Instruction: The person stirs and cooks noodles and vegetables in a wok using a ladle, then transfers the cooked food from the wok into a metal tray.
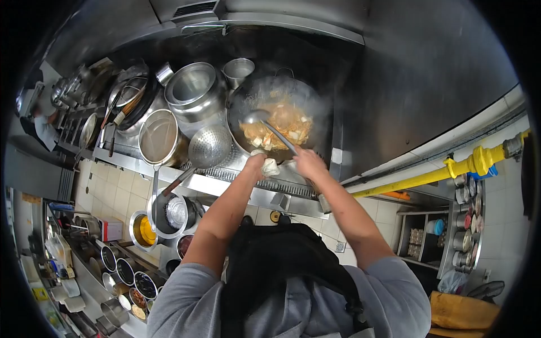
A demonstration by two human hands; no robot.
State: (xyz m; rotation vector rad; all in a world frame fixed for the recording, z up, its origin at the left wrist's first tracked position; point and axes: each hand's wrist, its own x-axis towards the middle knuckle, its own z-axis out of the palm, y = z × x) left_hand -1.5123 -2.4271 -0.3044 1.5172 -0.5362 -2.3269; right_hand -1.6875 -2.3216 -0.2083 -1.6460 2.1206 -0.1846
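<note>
A steaming wok (324, 115) sits on the stove in front of me, with noodles and pale chunks (293, 132) in it. My left hand (256, 164) is closed round a folded white cloth (270, 167) at the wok's near edge; any wok handle under the cloth is hidden. In my right hand (309, 164) is the long handle of a metal ladle (258, 116). Its bowl rests in among the food, left of the middle. Just left of my left hand lies a perforated skimmer (210, 146) with a wooden handle.
Left of the wok stand a large steel pot (194, 107), a smaller pot (238, 71) and a strainer (159, 138) over a pot. Behind me at left, a bowl of yellow liquid (143, 230) stands near several sauce containers (125, 272). A yellow pipe (417, 179) runs along the right.
</note>
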